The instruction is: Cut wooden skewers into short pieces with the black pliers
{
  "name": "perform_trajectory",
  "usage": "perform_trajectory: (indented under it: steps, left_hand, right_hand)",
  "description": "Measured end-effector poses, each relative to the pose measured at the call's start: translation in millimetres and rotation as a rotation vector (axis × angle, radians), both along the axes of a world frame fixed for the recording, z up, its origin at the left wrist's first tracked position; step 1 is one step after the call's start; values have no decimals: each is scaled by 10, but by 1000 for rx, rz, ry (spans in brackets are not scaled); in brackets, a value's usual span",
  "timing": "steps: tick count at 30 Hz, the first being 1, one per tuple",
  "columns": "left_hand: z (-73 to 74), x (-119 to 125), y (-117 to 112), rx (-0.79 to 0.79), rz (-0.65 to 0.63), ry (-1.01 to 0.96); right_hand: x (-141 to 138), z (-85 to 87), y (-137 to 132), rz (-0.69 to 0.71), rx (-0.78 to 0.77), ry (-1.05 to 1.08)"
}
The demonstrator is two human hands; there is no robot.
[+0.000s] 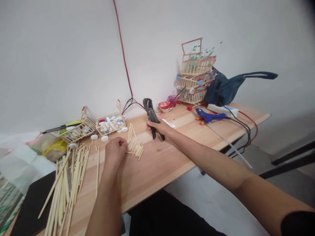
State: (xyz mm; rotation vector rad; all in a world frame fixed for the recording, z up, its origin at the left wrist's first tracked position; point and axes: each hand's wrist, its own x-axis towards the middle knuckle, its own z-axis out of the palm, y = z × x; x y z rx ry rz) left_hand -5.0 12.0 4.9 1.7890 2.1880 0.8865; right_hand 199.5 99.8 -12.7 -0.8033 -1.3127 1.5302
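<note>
My right hand (pixel 157 127) is wrapped round the handles of a black hand cutter (pixel 151 113), whose jaws point up and away from me. To its left, my left hand (pixel 116 147) rests low over the table with its fingers curled together. What those fingers hold, if anything, is hidden. Right beside the fingertips lies a small pile of short cut wooden sticks (pixel 137 150), with a few slightly longer pieces (pixel 130 131) behind it. A single long stick (pixel 97 170) lies left of my left forearm.
Long sticks (pixel 61 193) lie in a heap at left. Two small stick-built carts (pixel 110 124) stand behind, one holding bottle caps. Stacked stick carts (pixel 194 78), a red paint bowl (pixel 166 106), a blue glue gun (pixel 209 115), a power strip (pixel 222 110) and a dark bag (pixel 223 88) sit right.
</note>
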Motion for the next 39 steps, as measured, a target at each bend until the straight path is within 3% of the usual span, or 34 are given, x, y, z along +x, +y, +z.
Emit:
perform_trajectory:
  steps: [12, 18, 24, 27, 30, 33, 39]
  left_hand:
    - [-65, 29, -14, -131, -103, 27]
    - [-51, 31, -18, -104, -191, 30]
    - [-59, -53, -6, -87, -106, -91]
    - [-15, -124, -64, -140, -79, -52]
    - [13, -182, -146, -197, -166, 67]
    - [-11, -204, -208, -146, -271, 157]
    - [-35, -162, -304, -101, -313, 187]
  right_hand:
    - [-9, 64, -17, -7, -79, 39]
    - [-8, 59, -1, -17, -91, 58]
    - [5, 27, 52, -31, -103, 102]
    - [2, 25, 70, -39, -125, 115]
    - [-3, 32, 68, -44, -136, 115]
    - [-6, 41, 60, -33, -123, 121]
    - [-1, 69, 45, -48, -148, 117]
